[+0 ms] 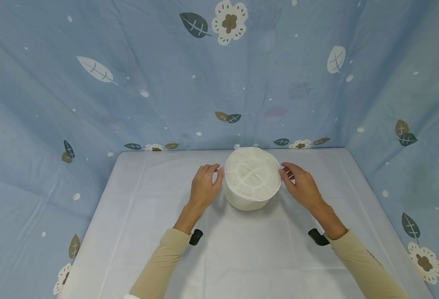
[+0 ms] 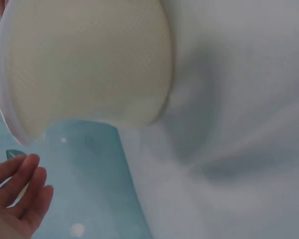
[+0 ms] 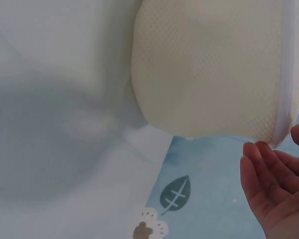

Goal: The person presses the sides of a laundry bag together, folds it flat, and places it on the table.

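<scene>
A round cream mesh laundry bag with a flat top and white piping stands upright on the white table. At the left of its top rim is my left hand, fingers loosely bent, with a small gap to the bag in the left wrist view. My right hand is at the opposite side of the rim. In the right wrist view its fingertips are at the rim's edge, thumb and fingers apart; light contact is possible but hard to tell. The bag's far side is hidden.
The white-covered table extends around the bag. A blue curtain with leaf and flower prints hangs behind the table and along both sides. A dark wrist device shows at the left wrist, and another dark device at the right.
</scene>
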`<state>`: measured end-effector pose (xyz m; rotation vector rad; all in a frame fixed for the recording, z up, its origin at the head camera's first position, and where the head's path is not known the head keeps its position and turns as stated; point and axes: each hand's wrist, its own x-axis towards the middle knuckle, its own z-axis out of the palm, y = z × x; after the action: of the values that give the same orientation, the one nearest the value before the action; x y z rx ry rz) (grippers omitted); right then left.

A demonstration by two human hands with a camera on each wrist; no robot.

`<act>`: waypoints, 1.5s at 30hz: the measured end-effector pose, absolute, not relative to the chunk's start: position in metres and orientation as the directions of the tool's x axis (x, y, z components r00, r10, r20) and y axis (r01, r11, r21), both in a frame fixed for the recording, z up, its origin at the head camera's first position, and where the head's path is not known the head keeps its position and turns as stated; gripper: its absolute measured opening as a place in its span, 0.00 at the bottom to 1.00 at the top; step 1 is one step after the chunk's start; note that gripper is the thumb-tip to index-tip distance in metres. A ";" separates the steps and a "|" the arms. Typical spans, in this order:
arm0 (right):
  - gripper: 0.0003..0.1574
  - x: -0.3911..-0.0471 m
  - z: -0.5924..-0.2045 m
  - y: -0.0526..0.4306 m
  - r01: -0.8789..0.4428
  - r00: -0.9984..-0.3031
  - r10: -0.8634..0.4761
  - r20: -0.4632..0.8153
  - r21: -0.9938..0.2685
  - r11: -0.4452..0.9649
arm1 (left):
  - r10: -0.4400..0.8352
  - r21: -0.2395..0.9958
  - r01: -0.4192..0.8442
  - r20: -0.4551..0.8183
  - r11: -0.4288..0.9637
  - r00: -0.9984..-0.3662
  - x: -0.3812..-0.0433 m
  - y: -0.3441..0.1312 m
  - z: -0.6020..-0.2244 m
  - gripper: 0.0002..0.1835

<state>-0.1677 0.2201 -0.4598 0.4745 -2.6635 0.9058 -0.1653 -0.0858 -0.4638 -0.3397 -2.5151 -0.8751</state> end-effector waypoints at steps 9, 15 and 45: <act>0.23 -0.168 -0.458 0.214 -0.373 -0.919 -0.202 0.338 -0.582 0.722 | 0.027 0.753 0.322 0.375 0.574 -0.927 -0.166 -0.075 -0.462 0.13; 0.21 -0.168 -0.459 0.213 -0.345 -0.930 -0.164 0.328 -0.631 0.695 | -0.013 0.860 0.246 0.281 0.447 -0.960 -0.166 -0.072 -0.460 0.14; 0.26 -0.162 -0.452 0.201 -0.011 -0.998 -0.057 -0.011 -0.928 0.372 | -0.022 0.994 -0.012 -0.009 0.110 -1.000 -0.138 -0.090 -0.435 0.16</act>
<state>-0.1624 0.2005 -0.4515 0.0656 -2.6357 1.7825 -0.1385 -0.0896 -0.4347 0.0354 -2.3350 -2.0902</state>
